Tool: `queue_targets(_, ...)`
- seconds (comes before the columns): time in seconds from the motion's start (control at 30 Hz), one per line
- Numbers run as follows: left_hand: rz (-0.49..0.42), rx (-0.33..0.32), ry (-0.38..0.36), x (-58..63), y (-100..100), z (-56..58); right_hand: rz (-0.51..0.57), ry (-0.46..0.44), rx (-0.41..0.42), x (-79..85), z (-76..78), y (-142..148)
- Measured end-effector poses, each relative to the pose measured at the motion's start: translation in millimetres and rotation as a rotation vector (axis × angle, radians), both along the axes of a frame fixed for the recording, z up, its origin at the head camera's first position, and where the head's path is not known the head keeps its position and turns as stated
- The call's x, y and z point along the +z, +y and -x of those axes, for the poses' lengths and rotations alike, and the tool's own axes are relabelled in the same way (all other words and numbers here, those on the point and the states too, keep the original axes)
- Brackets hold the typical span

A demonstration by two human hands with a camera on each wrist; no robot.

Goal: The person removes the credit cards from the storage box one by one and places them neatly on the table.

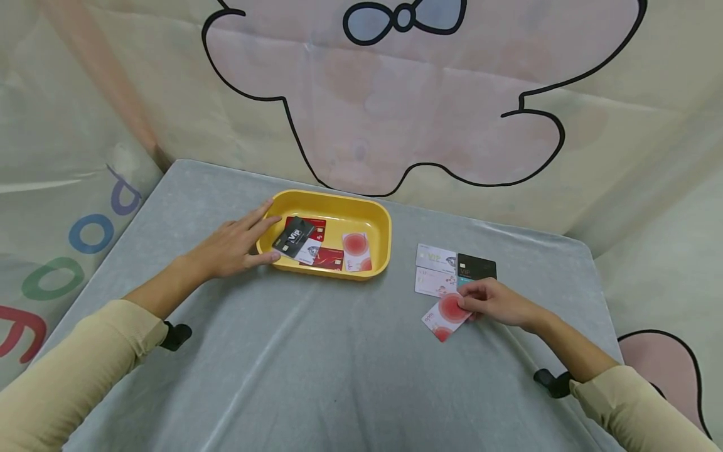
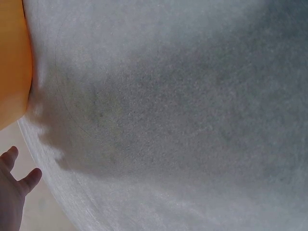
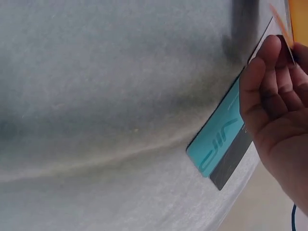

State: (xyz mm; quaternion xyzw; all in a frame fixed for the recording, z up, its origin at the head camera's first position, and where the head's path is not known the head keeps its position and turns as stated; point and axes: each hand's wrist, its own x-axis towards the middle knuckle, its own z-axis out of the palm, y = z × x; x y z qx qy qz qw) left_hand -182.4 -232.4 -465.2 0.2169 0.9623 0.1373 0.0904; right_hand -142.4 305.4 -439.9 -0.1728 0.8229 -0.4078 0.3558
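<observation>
My left hand [image 1: 234, 248] rests at the left end of a yellow tray [image 1: 333, 196], fingers extended along its rim and thumb near the front corner. Between thumb and fingers, my right hand [image 1: 499, 304] pinches a white card with red circles [image 1: 443, 317], tilted over the cards on the table. Beneath and behind that hand lie a silver VIP card [image 1: 436, 257], a white card [image 1: 433, 282], a black card [image 1: 477, 266] and a teal card [image 3: 221, 139], which the hand partly covers in the head view.
Inside the tray are a black VIP card [image 1: 292, 237], a white card overlapping it, two red cards [image 1: 329, 258] and another white card with red circles [image 1: 356, 252]. A grey cloth [image 1: 316, 364] covers the table. Printed curtains [image 1: 423, 119] hang behind and beside it.
</observation>
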Motion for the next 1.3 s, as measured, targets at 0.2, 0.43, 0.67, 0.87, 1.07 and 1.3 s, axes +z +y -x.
queue_targets(0.2,0.003,-0.001,-0.003,-0.1,0.4,0.0,-0.002,-0.065,-0.047,-0.8,-5.4,6.2)
queue_targets(0.43,0.001,0.001,-0.002,0.6,0.5,-0.1,0.056,-0.192,-0.100,-10.9,-13.5,7.6)
queue_targets(0.67,0.004,-0.001,0.005,0.9,0.5,-0.4,-0.079,-0.030,-0.049,-14.4,-21.4,-5.1)
queue_targets(0.87,0.000,0.002,0.002,0.9,0.5,-0.6,-0.303,0.295,0.054,-6.2,-25.8,-14.1)
queue_targets(1.07,-0.002,0.000,0.002,0.6,0.6,-0.2,-0.434,0.567,0.094,-6.2,-30.7,-20.6)
queue_targets(1.3,0.001,0.005,0.003,0.5,1.0,-0.5,-0.503,0.634,0.154,-10.8,-35.6,-27.6)
